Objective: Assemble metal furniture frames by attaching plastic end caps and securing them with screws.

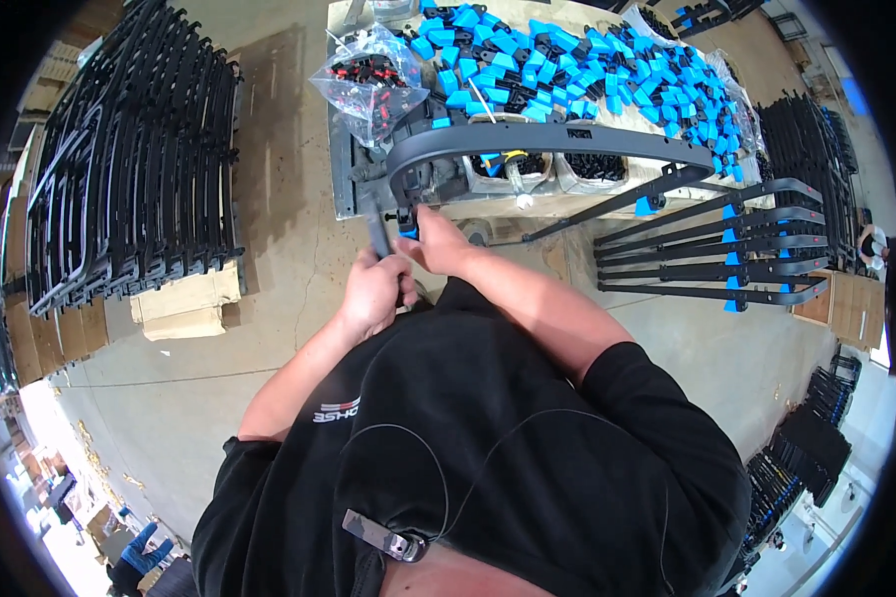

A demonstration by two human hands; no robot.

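Observation:
A black metal frame (547, 138) with a curved corner lies across the near edge of the workbench. Its left end bends down toward me, and a blue plastic piece (408, 231) sits at that end. My right hand (438, 242) is closed around this end, beside the blue piece. Just to the left, my left hand (375, 291) is closed in a fist on a dark grey, elongated tool (377, 231). The tool points up beside the frame end, touching or nearly so. It is blurred, and its exact kind is unclear.
Blue and black plastic parts (567, 65) cover the bench (513, 12). A clear bag of red and black parts (373, 85) lies at its left; boxes of black parts (592, 171) line the near side. Several frames (712, 244) hang at right; more frames (135, 159) stack at left.

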